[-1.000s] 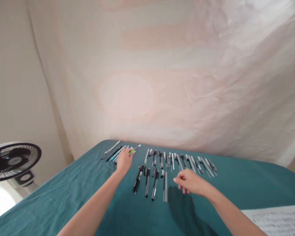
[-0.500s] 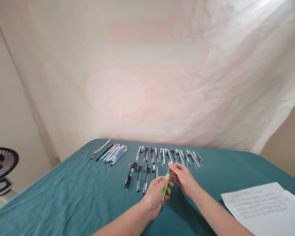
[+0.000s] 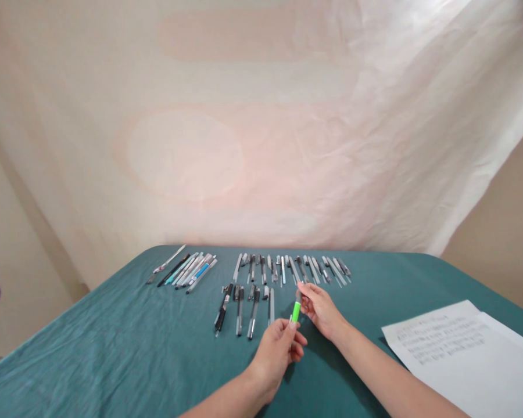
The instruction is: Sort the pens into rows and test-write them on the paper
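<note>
Fingers [image 3: 289, 332] round slim green pen [image 3: 296, 312]

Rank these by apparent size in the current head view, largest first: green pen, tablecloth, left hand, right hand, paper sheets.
1. Tablecloth
2. Paper sheets
3. Left hand and right hand: too alike to rank
4. Green pen, partly covered by the fingers

Left hand [image 3: 275, 353] and right hand [image 3: 320, 309] are pinching close together.
The left hand is sitting lower and nearer, its thumb [image 3: 291, 328] lying uppermost, its fingers [image 3: 299, 343] curling below; the right (a little farther out) is gripping with its fingertips [image 3: 304, 288]. The left forearm [image 3: 230, 397] and right forearm [image 3: 375, 367], both bare, are slanting inward from the lower edge.
</note>
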The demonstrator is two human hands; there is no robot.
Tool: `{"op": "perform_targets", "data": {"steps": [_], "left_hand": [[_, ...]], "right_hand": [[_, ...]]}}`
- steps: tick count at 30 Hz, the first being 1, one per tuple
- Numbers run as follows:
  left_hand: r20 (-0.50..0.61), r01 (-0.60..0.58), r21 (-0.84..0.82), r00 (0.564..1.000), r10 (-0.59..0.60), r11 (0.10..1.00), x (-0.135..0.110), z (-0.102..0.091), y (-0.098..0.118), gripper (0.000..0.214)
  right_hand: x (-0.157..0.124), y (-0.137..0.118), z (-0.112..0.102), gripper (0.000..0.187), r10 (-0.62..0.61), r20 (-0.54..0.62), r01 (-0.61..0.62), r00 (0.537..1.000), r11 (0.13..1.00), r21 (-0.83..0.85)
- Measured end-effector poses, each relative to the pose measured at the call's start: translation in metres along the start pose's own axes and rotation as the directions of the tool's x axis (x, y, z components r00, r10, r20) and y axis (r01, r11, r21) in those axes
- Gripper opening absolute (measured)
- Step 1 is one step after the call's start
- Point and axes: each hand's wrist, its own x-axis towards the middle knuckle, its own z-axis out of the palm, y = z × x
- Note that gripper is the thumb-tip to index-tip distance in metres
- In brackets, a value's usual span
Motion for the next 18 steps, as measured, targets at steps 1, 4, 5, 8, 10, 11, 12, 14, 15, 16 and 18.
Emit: {"op": "perform_targets", "data": {"steps": [1, 4, 5, 8, 10, 11, 12, 14, 15, 16, 18], "left_hand": [[-0.005, 0.004, 0.008, 1.0, -0.004, 1.0, 0.0003, -0.0005, -0.0003, 0.039], [-0.006, 0.015, 0.015, 1.0, -0.015, 1.0, 0.002, -0.0022, -0.0027, 0.039], [-0.003, 0.018, 0.01, 1.0, -0.018, 1.0, 0.0027, -0.0029, -0.0036, 0.039], [0.005, 0.031, -0.02, 1.0, -0.031, 0.999, 0.004, -0.0041, -0.0051, 0.037], [0.01, 0.037, -0.042, 0.999, -0.037, 0.998, 0.004, -0.0042, -0.0046, 0.035], [0.012, 0.04, -0.051, 0.999, -0.039, 0.998, 0.0037, -0.004, -0.004, 0.034], [0.012, 0.042, -0.06, 0.999, -0.041, 0.997, 0.0033, -0.0038, -0.0033, 0.034], [0.016, 0.046, -0.063, 0.999, -0.045, 0.997, 0.0026, -0.0033, -0.0022, 0.034], [0.021, 0.047, -0.058, 0.999, -0.045, 0.997, 0.0024, -0.0031, -0.002, 0.034], [0.026, 0.045, -0.049, 0.999, -0.044, 0.998, 0.0023, -0.0029, -0.0021, 0.035], [0.031, 0.032, -0.028, 0.999, -0.031, 0.999, 0.0023, -0.0028, -0.0029, 0.034]], "right_hand": [[0.0002, 0.0003, -0.0008, 0.031, -0.006, 0.0, 0.006, 1.0, 1.0, -0.007], [0.0012, 0.0014, -0.0033, 0.031, -0.014, 0.005, 0.014, 1.0, 0.999, -0.028], [0.0017, 0.0019, -0.0041, 0.03, -0.014, 0.008, 0.014, 1.0, 0.999, -0.034], [0.0031, 0.0042, -0.0063, 0.028, -0.011, 0.04, 0.012, 0.999, 0.999, -0.03], [0.0041, 0.0057, -0.0077, 0.027, -0.013, 0.065, 0.013, 0.998, 1.0, -0.006], [0.0046, 0.0062, -0.0083, 0.026, -0.012, 0.077, 0.012, 0.997, 1.0, 0.008], [0.005, 0.0064, -0.0088, 0.025, -0.009, 0.09, 0.007, 0.996, 1.0, 0.018], [0.0056, 0.0062, -0.0094, 0.024, 0.005, 0.1, -0.008, 0.995, 1.0, 0.028], [0.0058, 0.0058, -0.0092, 0.025, 0.014, 0.099, -0.018, 0.995, 0.999, 0.034], [0.0059, 0.0054, -0.0088, 0.026, 0.027, 0.096, -0.031, 0.995, 0.999, 0.042], [0.0057, 0.0048, -0.007, 0.032, 0.055, 0.074, -0.059, 0.996, 0.996, 0.06]]}}
